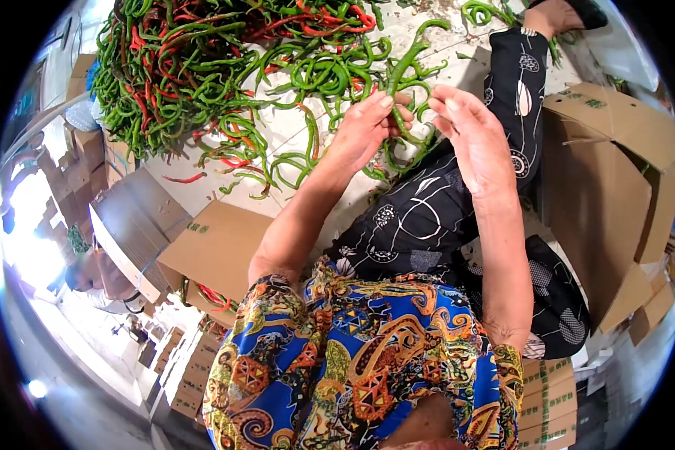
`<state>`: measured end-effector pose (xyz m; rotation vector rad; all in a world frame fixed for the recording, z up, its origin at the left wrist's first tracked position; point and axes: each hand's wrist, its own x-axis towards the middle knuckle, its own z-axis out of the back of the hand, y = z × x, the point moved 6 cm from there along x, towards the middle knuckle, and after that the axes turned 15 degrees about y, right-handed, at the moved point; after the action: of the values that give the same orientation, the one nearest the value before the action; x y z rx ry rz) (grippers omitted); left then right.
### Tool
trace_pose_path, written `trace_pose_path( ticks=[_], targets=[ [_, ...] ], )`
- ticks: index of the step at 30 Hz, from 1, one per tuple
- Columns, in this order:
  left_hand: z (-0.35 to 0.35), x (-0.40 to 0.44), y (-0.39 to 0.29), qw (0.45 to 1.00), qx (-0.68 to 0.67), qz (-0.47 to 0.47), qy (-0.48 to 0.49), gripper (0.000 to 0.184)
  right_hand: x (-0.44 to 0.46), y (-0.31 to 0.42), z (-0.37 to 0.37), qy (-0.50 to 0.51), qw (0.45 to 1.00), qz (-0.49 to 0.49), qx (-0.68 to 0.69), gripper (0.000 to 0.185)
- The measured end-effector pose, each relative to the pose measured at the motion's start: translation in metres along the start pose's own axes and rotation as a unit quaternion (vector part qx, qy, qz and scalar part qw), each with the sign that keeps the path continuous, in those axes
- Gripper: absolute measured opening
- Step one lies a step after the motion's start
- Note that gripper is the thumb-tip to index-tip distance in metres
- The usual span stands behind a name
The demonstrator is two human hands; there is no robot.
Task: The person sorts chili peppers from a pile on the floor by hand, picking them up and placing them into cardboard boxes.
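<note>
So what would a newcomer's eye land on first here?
Probably the big heap of green and red peppers, at the upper left on the pale floor. Close behind comes the blue and gold patterned top at the bottom centre. Above it, the left hand holds a long green pepper, with the right hand raised close by.

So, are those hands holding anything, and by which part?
The left hand pinches a green pepper partway along its length; the right hand shows nothing held.
</note>
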<state>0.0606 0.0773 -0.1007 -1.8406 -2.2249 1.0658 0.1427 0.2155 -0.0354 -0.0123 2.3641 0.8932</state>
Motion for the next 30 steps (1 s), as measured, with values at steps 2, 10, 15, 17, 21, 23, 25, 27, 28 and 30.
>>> trace_pose_path(
  ticks=[2, 10, 15, 17, 21, 23, 25, 27, 28, 30],
  targets=[
    [-0.001, 0.011, 0.005, 1.0, 0.006, -0.001, 0.0, 0.03, -0.002, 0.003, 0.001, -0.005, 1.0, 0.018, 0.009, 0.025],
    [-0.007, 0.044, 0.06, 0.836, 0.526, 0.103, 0.115, 0.027, -0.034, 0.045, -0.006, -0.013, 0.995, 0.095, 0.019, 0.023],
    [0.035, 0.062, 0.02, 0.688, 0.699, -0.133, -0.143, 0.017, -0.074, 0.067, 0.019, -0.035, 0.987, 0.153, 0.041, 0.024],
    [0.035, 0.077, 0.001, 0.61, 0.762, -0.151, -0.158, 0.025, -0.086, 0.066, 0.032, -0.03, 0.983, 0.169, 0.07, 0.027],
    [0.055, 0.115, 0.003, 0.51, 0.84, -0.063, -0.173, 0.024, -0.082, 0.063, 0.018, -0.037, 0.984, 0.156, 0.08, 0.023],
    [0.072, 0.126, 0.01, 0.48, 0.86, -0.005, -0.172, 0.019, -0.076, 0.055, 0.011, -0.029, 0.988, 0.134, 0.067, 0.022],
    [0.066, 0.119, -0.011, 0.533, 0.819, -0.05, -0.206, 0.018, -0.07, 0.049, 0.003, -0.033, 0.992, 0.113, 0.054, 0.022],
    [0.082, 0.107, -0.032, 0.729, 0.643, 0.021, -0.234, 0.021, -0.061, 0.044, 0.001, -0.021, 0.993, 0.111, 0.046, 0.023],
    [0.084, 0.099, -0.042, 0.779, 0.588, 0.041, -0.215, 0.02, -0.058, 0.044, -0.003, -0.026, 0.994, 0.108, 0.024, 0.024],
    [0.074, 0.079, -0.053, 0.91, 0.371, 0.032, -0.179, 0.012, -0.049, 0.041, -0.009, -0.033, 0.995, 0.099, -0.009, 0.027]
  ],
)
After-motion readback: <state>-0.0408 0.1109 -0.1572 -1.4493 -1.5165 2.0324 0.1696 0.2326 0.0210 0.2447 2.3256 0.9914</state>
